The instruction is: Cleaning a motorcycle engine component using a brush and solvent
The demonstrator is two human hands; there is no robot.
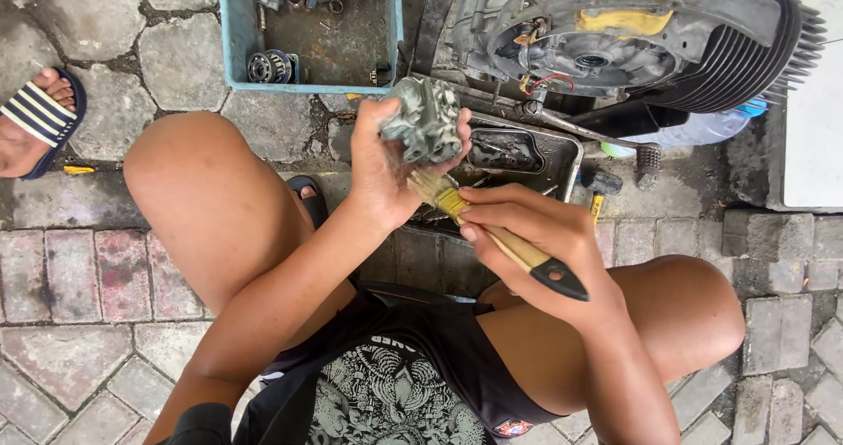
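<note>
My left hand (382,168) grips a small grey metal carburettor-like part (425,122), held up over a dark metal pan (562,159). A paintbrush (492,230) with a wooden handle and black end sits in my right hand (540,234). Its pale bristles touch the underside of the grey part. I am squatting, with both knees spread on either side of the pan.
A small engine (615,41) with black cooling fins lies on the paving beyond the pan. A light blue tray (230,41) with metal parts stands at the top left of centre. Another person's sandalled foot (31,120) is at the far left. Stone paving lies all around.
</note>
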